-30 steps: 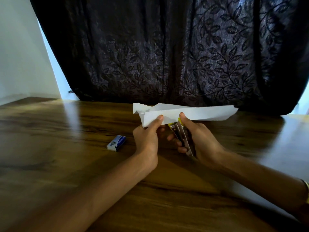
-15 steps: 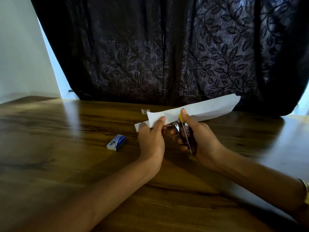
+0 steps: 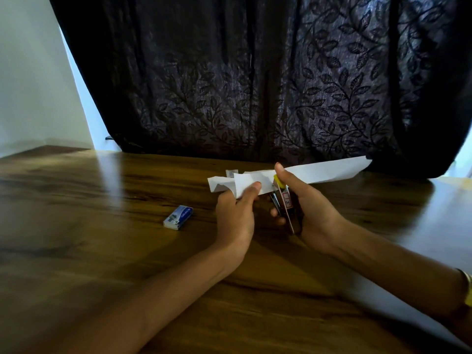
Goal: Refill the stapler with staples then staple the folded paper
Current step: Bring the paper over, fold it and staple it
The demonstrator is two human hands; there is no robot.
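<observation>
A folded white paper (image 3: 327, 169) is held above the wooden table (image 3: 102, 251), its long end pointing up to the right. My left hand (image 3: 236, 215) pinches the paper's left end between thumb and fingers. My right hand (image 3: 306, 208) grips a small stapler (image 3: 283, 200) with a yellow tip, its jaws set on the paper's lower edge just right of my left thumb. A blue and white staple box (image 3: 178, 217) lies on the table to the left of my left hand.
A dark leaf-patterned curtain (image 3: 255, 85) hangs right behind the table's far edge. A small white scrap (image 3: 231, 172) lies on the table behind the paper. A pale wall (image 3: 33, 85) stands at the left.
The paper has tilted, its right end rising. My left hand slid along the paper's left end and my right hand turned the stapler more upright on the paper's edge.
</observation>
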